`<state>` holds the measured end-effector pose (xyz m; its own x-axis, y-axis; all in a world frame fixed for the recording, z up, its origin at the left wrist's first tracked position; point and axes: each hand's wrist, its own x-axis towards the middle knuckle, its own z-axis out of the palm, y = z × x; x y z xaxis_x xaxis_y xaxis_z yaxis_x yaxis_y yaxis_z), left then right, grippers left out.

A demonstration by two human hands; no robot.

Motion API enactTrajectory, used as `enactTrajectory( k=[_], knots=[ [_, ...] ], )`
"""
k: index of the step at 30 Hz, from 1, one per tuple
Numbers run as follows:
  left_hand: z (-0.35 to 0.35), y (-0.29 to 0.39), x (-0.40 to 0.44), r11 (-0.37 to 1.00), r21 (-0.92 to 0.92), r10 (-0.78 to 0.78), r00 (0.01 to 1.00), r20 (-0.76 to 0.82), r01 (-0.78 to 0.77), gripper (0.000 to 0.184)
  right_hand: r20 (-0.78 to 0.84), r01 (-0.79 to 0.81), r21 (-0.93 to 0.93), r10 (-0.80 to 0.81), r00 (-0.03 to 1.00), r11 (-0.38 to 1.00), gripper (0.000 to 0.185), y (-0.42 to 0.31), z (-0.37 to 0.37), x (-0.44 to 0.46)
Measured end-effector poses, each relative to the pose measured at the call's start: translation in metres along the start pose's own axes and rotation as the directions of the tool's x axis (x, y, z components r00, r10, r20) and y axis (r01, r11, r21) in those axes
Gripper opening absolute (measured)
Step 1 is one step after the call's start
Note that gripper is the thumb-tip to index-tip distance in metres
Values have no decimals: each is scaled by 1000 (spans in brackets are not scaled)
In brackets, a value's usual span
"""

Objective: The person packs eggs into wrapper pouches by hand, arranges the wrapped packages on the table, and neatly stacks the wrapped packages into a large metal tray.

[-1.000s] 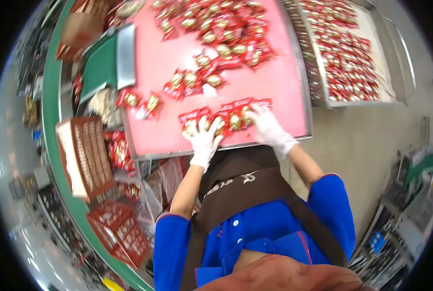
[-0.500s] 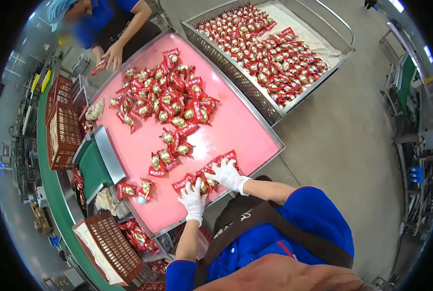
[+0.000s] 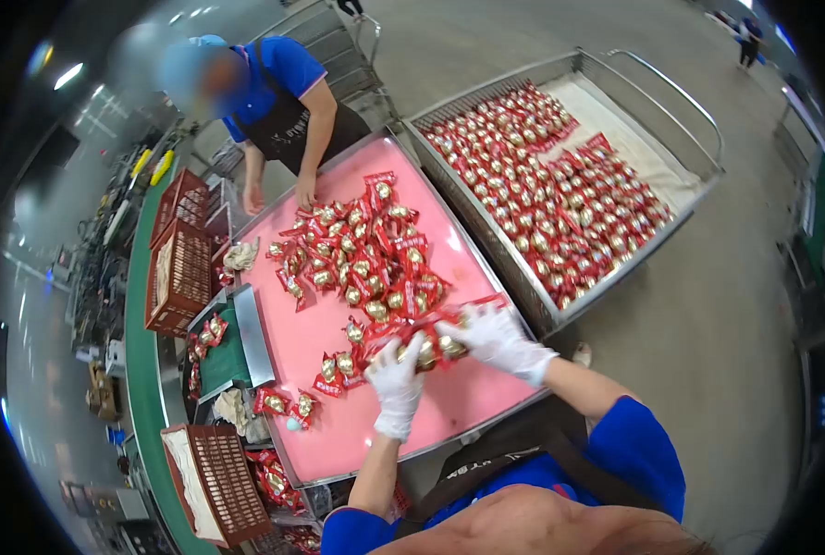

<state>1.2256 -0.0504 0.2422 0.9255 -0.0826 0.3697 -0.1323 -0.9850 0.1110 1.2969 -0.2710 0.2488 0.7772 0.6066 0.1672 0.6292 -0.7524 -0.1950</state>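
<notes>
Between my two gloved hands is a row of red packets [image 3: 425,354], each with a round gold, egg-shaped middle; they look lifted above the pink tabletop [image 3: 449,407]. My left hand [image 3: 398,387], in a white glove, closes on the near left end of the row. Its other end is gripped by my right hand [image 3: 499,342], also gloved in white. Just beyond them lies a heap of loose red packets [image 3: 357,245] of the same kind. A few more packets [image 3: 338,368] rest to the left of my left hand.
At the table's far end stands a co-worker [image 3: 288,111], one hand by the heap. A wheeled metal cart [image 3: 560,319] with rows of packets adjoins the table's right side. On the left are a green conveyor [image 3: 140,370], red-brown baskets [image 3: 218,476] and a cloth [image 3: 240,256].
My hands have raised the row of packets off the table and carried it away from my body toward the heap. The co-worker's hand has come down beside the heap. The camera view has shifted.
</notes>
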Motion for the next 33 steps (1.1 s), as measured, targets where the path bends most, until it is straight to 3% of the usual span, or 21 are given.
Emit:
enactTrajectory(
  k=[1,3,5,10,12,13,15,18,19,23,24,25,28,31,33],
  knots=[
    [4,35,35,998,16,54,997,-50,-53,67,-56,-20,-61,17,998,998,50,39,-20,-6],
    [40,103,101,993,-50,108,992,-63,-111,71,-232,-14,10,16,973,1000,55,133,-50,-17],
    [83,178,172,971,-152,177,983,-45,-182,80,-184,-69,-142,42,982,987,60,249,-61,-29],
    [239,361,366,946,-228,239,971,7,-231,89,-160,-144,-214,111,981,966,69,541,-97,-20],
    [296,412,430,946,-270,214,972,97,-181,86,-71,-176,-228,164,984,958,72,632,-96,-8],
    [323,426,453,937,-274,243,968,70,-215,86,-23,-183,-231,183,983,955,72,667,-93,2],
    [365,444,491,948,-277,214,957,196,-155,85,75,-157,-201,175,982,967,74,734,-63,22],
    [421,444,520,969,-221,167,947,275,-107,85,152,-108,-172,135,979,979,75,788,-21,55],
    [432,441,525,977,-201,134,940,315,-72,85,220,-138,-116,161,962,984,74,795,-11,69],
    [477,412,528,995,-96,40,934,355,-6,84,241,-91,-37,97,966,995,73,807,40,109],
    [484,407,530,993,-95,-21,922,386,62,85,296,-149,11,139,945,989,73,808,50,119],
    [482,405,532,989,-74,-84,897,433,129,83,357,-206,33,181,916,978,74,804,50,125],
    [484,390,546,974,-128,-81,817,571,186,80,408,-152,10,135,903,988,73,807,61,138],
    [475,381,558,993,-28,-64,716,695,117,81,475,-50,5,41,879,999,76,809,60,147],
    [477,374,558,989,-67,-43,688,725,132,78,533,-6,-35,24,845,999,77,804,56,154]
  ],
)
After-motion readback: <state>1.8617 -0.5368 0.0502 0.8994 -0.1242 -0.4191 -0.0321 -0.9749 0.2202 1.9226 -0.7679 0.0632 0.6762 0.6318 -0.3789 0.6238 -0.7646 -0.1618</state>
